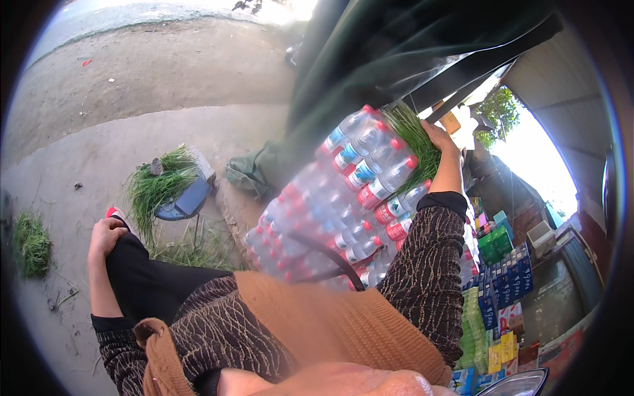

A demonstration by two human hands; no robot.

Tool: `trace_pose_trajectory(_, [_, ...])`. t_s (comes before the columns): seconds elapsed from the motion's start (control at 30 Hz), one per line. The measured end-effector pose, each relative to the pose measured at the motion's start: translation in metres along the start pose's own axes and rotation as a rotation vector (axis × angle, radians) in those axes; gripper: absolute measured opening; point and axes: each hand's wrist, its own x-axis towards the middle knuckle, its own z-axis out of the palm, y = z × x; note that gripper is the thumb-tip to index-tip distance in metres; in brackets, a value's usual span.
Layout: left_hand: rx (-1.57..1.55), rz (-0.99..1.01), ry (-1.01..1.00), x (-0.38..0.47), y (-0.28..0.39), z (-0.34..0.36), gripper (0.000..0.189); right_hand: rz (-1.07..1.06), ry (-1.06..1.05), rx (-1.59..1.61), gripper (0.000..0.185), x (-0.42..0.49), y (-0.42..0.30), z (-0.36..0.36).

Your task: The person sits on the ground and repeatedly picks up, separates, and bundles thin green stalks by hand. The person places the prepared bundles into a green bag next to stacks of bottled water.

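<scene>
My left hand [106, 235] rests over my knee in black trousers [153, 272] and holds nothing. Stretched out to the right, my right hand [438, 136] touches a bundle of long green stalks [411, 131], which look like chives, lying against the stacked water bottles. Part of its fingers is hidden, so I cannot tell whether they grip. The clear plastic bottles [366, 171], with red caps, stand in film-wrapped packs beside me. More green stalks [166, 180] lie on a small stool [173, 212], with a stone [156, 167] and a dark blue flat object [193, 195] on them.
A green heap [32, 242] and loose stalks [198, 247] lie on the concrete ground. Dark green sheeting [342, 64] hangs beyond the bottles. Stacked cartons [505, 277] stand at the right. A dark curved bar [332, 255] crosses before the bottle packs.
</scene>
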Motion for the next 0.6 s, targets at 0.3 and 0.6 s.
trace_pose_trajectory(0.3, [0.11, 0.05, -0.051, 0.012, -0.039, -0.003, 0.027, -0.526, 0.923, 0.057, 0.036, -0.042, -0.136, -0.004])
trace_pose_trajectory(0.6, [-0.001, -0.161, -0.003, -0.018, 0.001, -0.015, 0.036, -1.183, 0.336, 0.488, 0.019, -0.247, -0.392, 0.198])
